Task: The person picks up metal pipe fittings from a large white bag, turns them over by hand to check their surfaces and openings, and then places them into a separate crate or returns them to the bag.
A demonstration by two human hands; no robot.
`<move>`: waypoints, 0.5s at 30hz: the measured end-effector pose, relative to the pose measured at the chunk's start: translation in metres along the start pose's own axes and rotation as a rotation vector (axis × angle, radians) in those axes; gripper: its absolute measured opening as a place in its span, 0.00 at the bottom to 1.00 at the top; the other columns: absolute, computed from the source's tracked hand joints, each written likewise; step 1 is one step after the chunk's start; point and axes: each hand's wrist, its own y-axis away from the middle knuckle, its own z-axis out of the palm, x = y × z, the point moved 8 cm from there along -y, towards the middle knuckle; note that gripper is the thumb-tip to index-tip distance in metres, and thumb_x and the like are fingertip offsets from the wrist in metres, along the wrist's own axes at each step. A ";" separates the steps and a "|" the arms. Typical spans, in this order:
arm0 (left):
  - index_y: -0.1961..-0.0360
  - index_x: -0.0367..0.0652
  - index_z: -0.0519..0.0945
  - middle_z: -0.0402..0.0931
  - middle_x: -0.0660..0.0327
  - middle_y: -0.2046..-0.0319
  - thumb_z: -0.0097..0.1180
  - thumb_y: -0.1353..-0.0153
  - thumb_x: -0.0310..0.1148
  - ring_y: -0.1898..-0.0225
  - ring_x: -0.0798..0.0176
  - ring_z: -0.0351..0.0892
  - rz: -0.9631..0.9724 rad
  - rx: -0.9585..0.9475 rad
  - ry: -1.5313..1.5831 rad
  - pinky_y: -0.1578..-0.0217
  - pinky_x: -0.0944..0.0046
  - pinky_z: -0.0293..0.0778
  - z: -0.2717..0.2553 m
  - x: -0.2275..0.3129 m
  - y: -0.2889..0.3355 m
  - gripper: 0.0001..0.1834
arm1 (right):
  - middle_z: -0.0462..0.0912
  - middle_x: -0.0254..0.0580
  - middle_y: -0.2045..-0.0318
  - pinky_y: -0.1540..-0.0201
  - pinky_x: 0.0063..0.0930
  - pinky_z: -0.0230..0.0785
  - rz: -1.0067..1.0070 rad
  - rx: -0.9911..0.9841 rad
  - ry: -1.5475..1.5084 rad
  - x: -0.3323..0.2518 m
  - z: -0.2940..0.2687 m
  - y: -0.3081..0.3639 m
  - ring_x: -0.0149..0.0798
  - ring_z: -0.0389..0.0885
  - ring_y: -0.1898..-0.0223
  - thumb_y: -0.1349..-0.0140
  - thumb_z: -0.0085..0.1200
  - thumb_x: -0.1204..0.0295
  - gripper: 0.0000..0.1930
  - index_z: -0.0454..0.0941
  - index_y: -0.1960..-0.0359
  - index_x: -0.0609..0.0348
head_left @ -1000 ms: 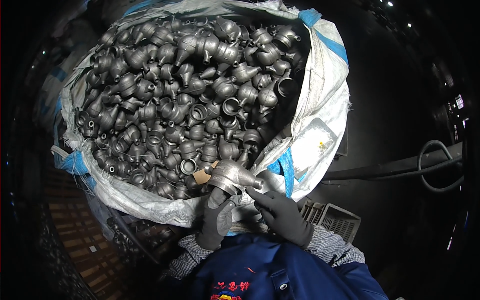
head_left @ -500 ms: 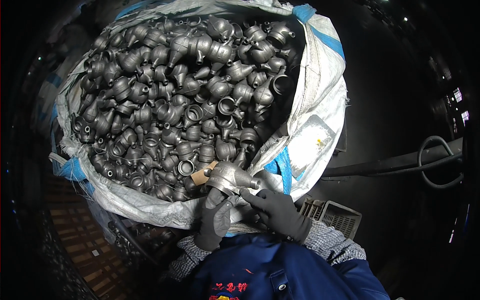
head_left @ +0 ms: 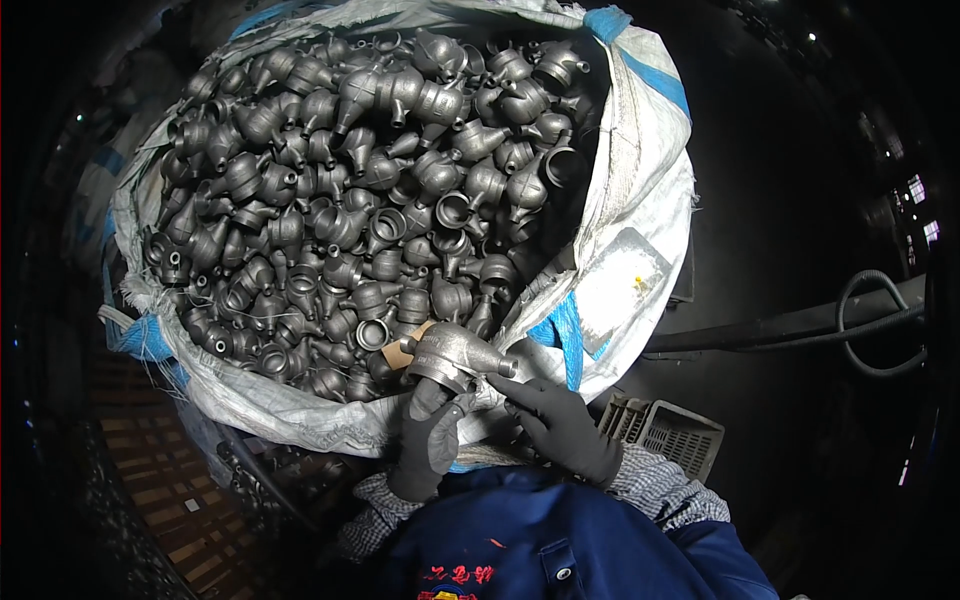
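My left hand (head_left: 428, 440), in a grey glove, is closed around the lower, wide end of a dark grey metal casting (head_left: 455, 355). The casting has a rounded body, raised markings and a narrow neck pointing right. My right hand (head_left: 560, 425), gloved too, reaches in from the right. Its forefinger is stretched out to the casting's underside near the neck; its other fingers are partly hidden. Both hands are over the near rim of a large white woven bulk bag (head_left: 300, 420), which is heaped with similar castings (head_left: 380, 170).
A piece of brown cardboard (head_left: 405, 345) lies among the castings behind the held one. Grey plastic crates (head_left: 680, 435) stand on the right, below a dark bar with a looped hose (head_left: 870, 325). At the lower left is a brown slatted surface (head_left: 160, 480).
The held casting has tilted slightly and shifted a little left. My right hand has moved slightly down, its forefinger still at the casting. My left hand keeps its grip.
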 end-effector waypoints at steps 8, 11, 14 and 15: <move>0.38 0.31 0.64 0.72 0.54 0.47 0.51 0.43 0.16 0.48 0.65 0.74 0.031 -0.014 -0.053 0.45 0.67 0.70 0.011 0.004 0.000 0.29 | 0.78 0.43 0.72 0.68 0.36 0.70 -0.046 -0.029 0.033 0.004 0.008 0.005 0.46 0.79 0.71 0.40 0.52 0.74 0.26 0.70 0.38 0.42; 0.38 0.31 0.64 0.72 0.54 0.47 0.51 0.43 0.17 0.48 0.65 0.74 0.013 -0.010 -0.062 0.46 0.68 0.71 0.010 0.003 0.001 0.28 | 0.80 0.43 0.71 0.67 0.32 0.72 -0.057 -0.099 -0.012 0.000 0.009 0.004 0.43 0.80 0.71 0.38 0.52 0.74 0.24 0.72 0.39 0.44; 0.39 0.31 0.64 0.73 0.55 0.48 0.52 0.42 0.18 0.49 0.66 0.75 -0.038 -0.013 -0.135 0.47 0.69 0.72 0.008 0.003 0.001 0.28 | 0.82 0.44 0.69 0.65 0.28 0.73 -0.038 -0.170 -0.262 0.013 0.016 0.002 0.38 0.81 0.71 0.37 0.52 0.74 0.21 0.74 0.41 0.49; 0.39 0.31 0.64 0.73 0.55 0.48 0.52 0.42 0.19 0.49 0.67 0.75 -0.055 -0.011 -0.149 0.47 0.69 0.72 0.003 0.000 0.003 0.28 | 0.83 0.45 0.68 0.64 0.26 0.73 -0.028 -0.193 -0.387 0.018 0.018 0.001 0.36 0.82 0.70 0.37 0.52 0.75 0.20 0.75 0.42 0.51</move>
